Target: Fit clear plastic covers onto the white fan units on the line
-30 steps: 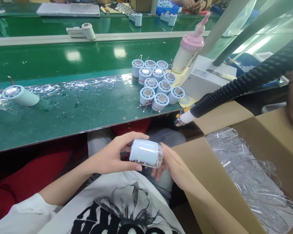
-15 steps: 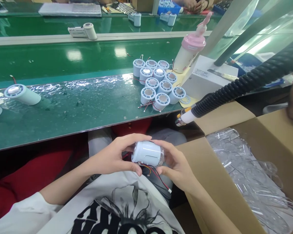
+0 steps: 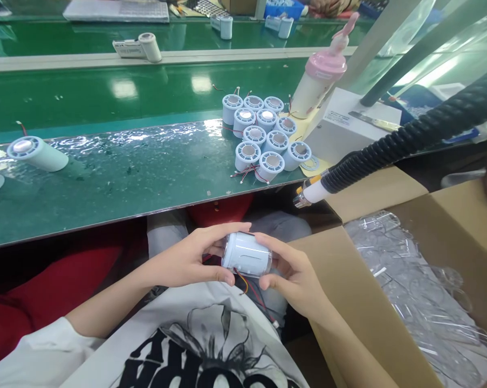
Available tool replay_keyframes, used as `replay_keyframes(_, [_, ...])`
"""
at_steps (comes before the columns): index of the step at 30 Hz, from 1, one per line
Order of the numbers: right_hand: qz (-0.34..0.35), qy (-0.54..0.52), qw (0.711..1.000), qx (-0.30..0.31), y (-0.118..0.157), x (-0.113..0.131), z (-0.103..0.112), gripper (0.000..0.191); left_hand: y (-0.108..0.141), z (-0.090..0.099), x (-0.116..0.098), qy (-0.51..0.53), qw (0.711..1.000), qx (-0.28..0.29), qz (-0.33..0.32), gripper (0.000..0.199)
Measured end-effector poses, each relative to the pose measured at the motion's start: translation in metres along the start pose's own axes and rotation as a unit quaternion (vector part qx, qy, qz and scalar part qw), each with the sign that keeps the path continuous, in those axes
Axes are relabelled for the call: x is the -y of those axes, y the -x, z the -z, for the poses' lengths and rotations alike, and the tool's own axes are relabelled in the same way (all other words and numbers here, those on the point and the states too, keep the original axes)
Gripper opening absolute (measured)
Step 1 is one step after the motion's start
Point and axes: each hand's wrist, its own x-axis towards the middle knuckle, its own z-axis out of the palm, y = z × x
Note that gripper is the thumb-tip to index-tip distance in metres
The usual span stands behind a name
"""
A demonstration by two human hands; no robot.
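Observation:
A light blue cylinder [image 3: 248, 255] in a clear sleeve lies sideways between my two hands, above my lap. My left hand [image 3: 203, 257] grips its left end, thumb below and fingers above. Around the right end close the fingers and thumb of my right hand [image 3: 294, 272]. Red, yellow and black wires [image 3: 259, 296] hang from its underside, one ending in a white plug. Several similar blue cylinders [image 3: 271, 161] stand grouped on the green bench, with silver discs on top and thin wires beside them.
Clear plastic sleeves [image 3: 421, 302] fill a cardboard box [image 3: 372, 323] at the right. A black ribbed hose [image 3: 389, 143] reaches over the bench edge. Behind it are a white box [image 3: 348, 126] and a pink-lidded bottle [image 3: 318, 81]. Another cylinder [image 3: 39, 154] lies on the left bench [image 3: 146, 178].
The held cylinder has turned slightly, so its wires hang further left at the top and their plug sits lower. Both hands keep their grip.

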Motion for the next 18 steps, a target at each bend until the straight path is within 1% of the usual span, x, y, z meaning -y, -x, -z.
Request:
replay_keyframes(1, [0.007,0.007,1.000,-0.002,0.000,0.000,0.001,0.054,0.000,0.001,0.000,-0.002,1.000,0.000,-0.004,0.071])
replay_keyframes(3, [0.057,0.070,0.996,-0.001,-0.001,0.000,0.003,0.056,0.001,0.003,0.000,0.002,1.000,0.001,-0.001,0.068])
replay_keyframes(4, [0.092,0.116,0.989,0.001,-0.001,0.000,0.004,0.057,0.002,0.003,0.000,0.006,1.000,0.003,0.002,0.067])
replay_keyframes(6, [0.162,0.201,0.966,0.004,0.000,0.001,0.006,0.059,0.003,0.005,0.001,0.014,1.000,0.008,-0.001,0.066])
replay_keyframes(8, [0.211,0.251,0.945,0.002,0.000,0.001,0.007,0.062,0.004,0.006,0.003,0.009,1.000,0.010,-0.026,0.068])
replay_keyframes(11, [0.257,0.268,0.928,-0.010,0.000,0.001,0.005,0.067,0.006,0.007,0.008,-0.046,0.994,0.001,-0.098,0.075])
replay_keyframes(14, [0.286,0.258,0.923,-0.012,-0.001,0.002,0.004,0.068,0.007,0.009,0.012,-0.105,0.980,-0.006,-0.170,0.079])
replay_keyframes(16, [0.293,0.250,0.923,-0.008,-0.002,0.004,0.003,0.067,0.008,0.010,0.015,-0.130,0.970,-0.008,-0.204,0.078])
replay_keyframes(18, [0.281,0.236,0.930,-0.008,-0.001,0.006,0.003,0.067,0.007,0.010,0.017,-0.151,0.962,-0.015,-0.227,0.075])
